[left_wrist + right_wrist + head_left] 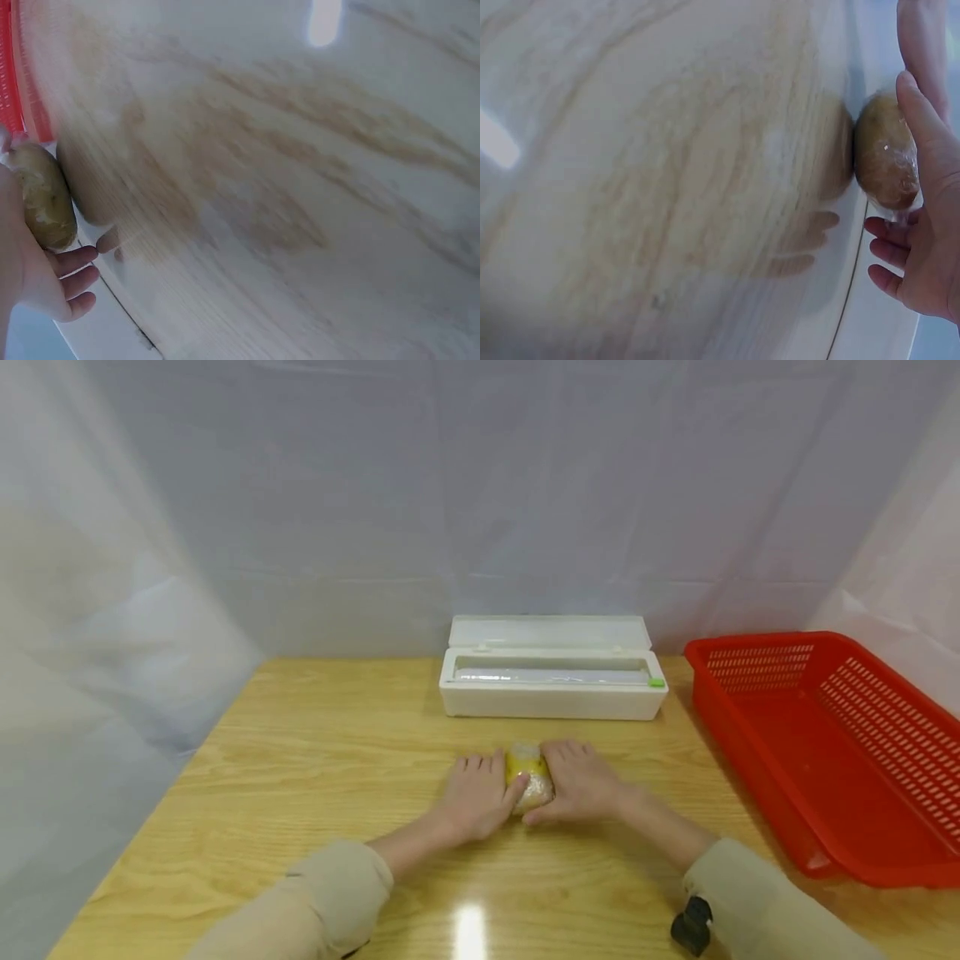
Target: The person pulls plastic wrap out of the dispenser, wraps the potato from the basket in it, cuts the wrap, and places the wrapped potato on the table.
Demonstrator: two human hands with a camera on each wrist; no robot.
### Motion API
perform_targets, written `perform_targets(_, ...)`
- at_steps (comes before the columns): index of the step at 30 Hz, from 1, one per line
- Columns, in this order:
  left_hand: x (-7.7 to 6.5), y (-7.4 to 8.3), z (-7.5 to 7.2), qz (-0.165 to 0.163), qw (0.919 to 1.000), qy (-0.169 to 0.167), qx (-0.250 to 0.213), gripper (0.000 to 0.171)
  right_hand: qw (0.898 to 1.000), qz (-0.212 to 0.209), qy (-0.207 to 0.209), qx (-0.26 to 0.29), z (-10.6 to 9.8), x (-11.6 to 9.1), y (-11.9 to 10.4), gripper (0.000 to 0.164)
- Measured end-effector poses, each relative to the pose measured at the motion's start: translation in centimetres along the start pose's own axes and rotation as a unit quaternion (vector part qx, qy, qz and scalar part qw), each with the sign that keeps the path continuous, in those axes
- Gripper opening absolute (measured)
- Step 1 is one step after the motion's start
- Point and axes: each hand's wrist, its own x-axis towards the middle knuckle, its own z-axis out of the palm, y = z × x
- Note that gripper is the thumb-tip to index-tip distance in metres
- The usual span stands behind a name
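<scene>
A potato (531, 787) wrapped in shiny clear film sits on the table between both hands. My left hand (477, 797) holds its left side, with the thumb reaching over the near part. On the right side my right hand (581, 781) grips it, thumb toward me and fingers at the far end. The right wrist view shows the film-covered potato (885, 154) close to the tabletop, with loose film bunched near the fingers (889, 253). In the left wrist view the potato (46, 196) lies against the left palm, and part of it is hidden by the hand.
Behind the hands stands a white cling film dispenser (551, 702), its lid (551, 632) raised, a roll inside and a green slider (656, 682) at the right end. A red plastic basket (757, 768) occupies the table's right side. White sheeting (360, 510) encloses the back and sides.
</scene>
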Motion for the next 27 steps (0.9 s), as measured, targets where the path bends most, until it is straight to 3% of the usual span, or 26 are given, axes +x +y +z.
perform_targets(8, 0.2, 0.8, 0.4, 0.001, 0.9997, 0.015, 0.017, 0.075, 1.0, 0.019, 0.003, 0.018, 0.0, -0.1, -1.5, 0.099)
perform_targets(18, 0.5, 1.3, 0.2, 0.015, 0.9989, 0.009, 0.042, 0.075, 0.999, 0.019, -0.015, -0.022, -0.8, 0.1, -2.1, 0.081)
perform_targets(24, 0.6, 0.8, 0.3, 0.014, 0.9983, 0.011, 0.056, 0.075, 0.996, 0.033, 0.014, -0.076, -0.5, -0.1, -2.5, 0.1)
perform_targets(27, 0.5, 0.5, 0.3, 0.014, 0.9987, 0.014, 0.046, 0.075, 0.995, 0.029, 0.035, -0.092, -0.3, -0.2, -2.6, 0.099)
